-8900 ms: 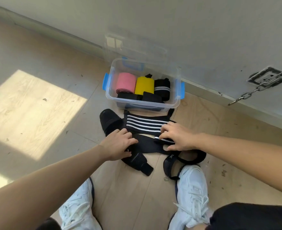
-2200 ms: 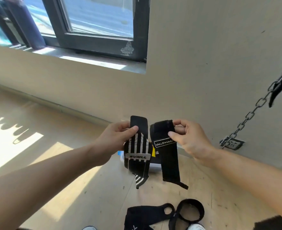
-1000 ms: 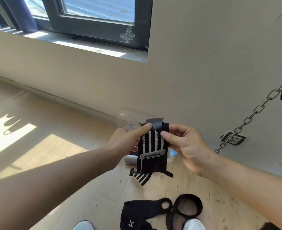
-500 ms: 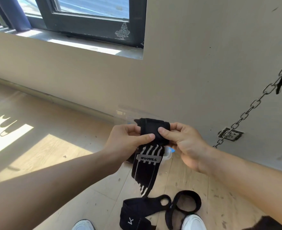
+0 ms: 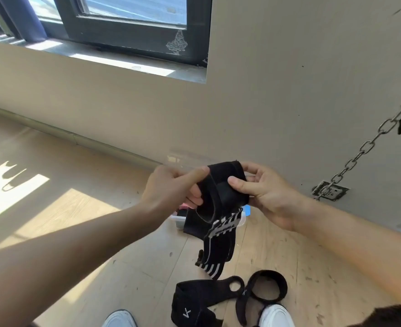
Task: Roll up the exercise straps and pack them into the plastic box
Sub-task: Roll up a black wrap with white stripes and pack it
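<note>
A black strap with white stripes [image 5: 220, 208] is held up in front of me by both hands. Its top part is curled into a loose roll, and its striped tail hangs down toward the floor. My left hand [image 5: 171, 187] pinches the roll's left side with thumb and forefinger. My right hand [image 5: 263, 192] grips the right side, thumb pressed on the roll's front. The clear plastic box [image 5: 179, 219] with blue latches stands on the floor by the wall, mostly hidden behind the strap and my hands; a bit of pink shows inside.
Two more black straps [image 5: 202, 300] lie on the wooden floor near my white shoes [image 5: 275, 315], one ending in a loop [image 5: 266, 285]. A metal chain [image 5: 357, 154] runs from a wall plate up to the right. A window sits at the upper left.
The strap's upper end has been curled over further into a looser, bigger roll, and the hanging striped tail has become shorter. Both hands stay at the same height.
</note>
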A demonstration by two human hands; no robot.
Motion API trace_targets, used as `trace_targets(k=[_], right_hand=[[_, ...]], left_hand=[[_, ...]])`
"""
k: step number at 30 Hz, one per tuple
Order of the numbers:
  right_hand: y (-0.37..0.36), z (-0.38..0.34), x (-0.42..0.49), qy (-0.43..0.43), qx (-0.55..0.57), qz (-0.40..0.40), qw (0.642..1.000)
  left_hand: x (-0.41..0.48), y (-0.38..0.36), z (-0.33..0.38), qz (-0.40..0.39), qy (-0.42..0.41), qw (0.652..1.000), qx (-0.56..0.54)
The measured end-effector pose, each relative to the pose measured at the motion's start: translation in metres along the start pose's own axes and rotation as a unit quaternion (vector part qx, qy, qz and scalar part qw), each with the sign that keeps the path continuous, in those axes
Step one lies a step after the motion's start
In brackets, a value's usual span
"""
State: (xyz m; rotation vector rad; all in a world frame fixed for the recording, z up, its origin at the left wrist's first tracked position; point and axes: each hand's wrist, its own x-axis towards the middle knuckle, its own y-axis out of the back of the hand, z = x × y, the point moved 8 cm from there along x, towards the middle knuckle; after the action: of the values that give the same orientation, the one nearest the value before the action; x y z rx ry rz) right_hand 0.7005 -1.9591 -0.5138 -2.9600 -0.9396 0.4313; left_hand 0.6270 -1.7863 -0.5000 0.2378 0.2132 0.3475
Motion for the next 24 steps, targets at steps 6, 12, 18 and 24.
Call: trace_targets(k=[6, 12, 18, 24], right_hand=[[-0.001, -0.01, 0.001, 0.009, -0.123, -0.152, 0.981], [-0.015, -0.016, -0.007, 0.012, -0.218, -0.245, 0.945], [-0.005, -0.019, -0.007, 0.014, -0.287, -0.238, 0.928], [0.02, -0.025, 0.0, 0.0, -0.334, -0.195, 0.922]], left_hand=[[0.018, 0.012, 0.002, -0.051, -0.079, 0.993, 0.07], [-0.005, -0.035, -0.002, -0.319, -0.048, 0.944, 0.064], [0.002, -0.031, -0.015, -0.306, -0.055, 0.934, 0.176], [0.01, -0.016, -0.039, -0.313, -0.009, 0.927, 0.206]])
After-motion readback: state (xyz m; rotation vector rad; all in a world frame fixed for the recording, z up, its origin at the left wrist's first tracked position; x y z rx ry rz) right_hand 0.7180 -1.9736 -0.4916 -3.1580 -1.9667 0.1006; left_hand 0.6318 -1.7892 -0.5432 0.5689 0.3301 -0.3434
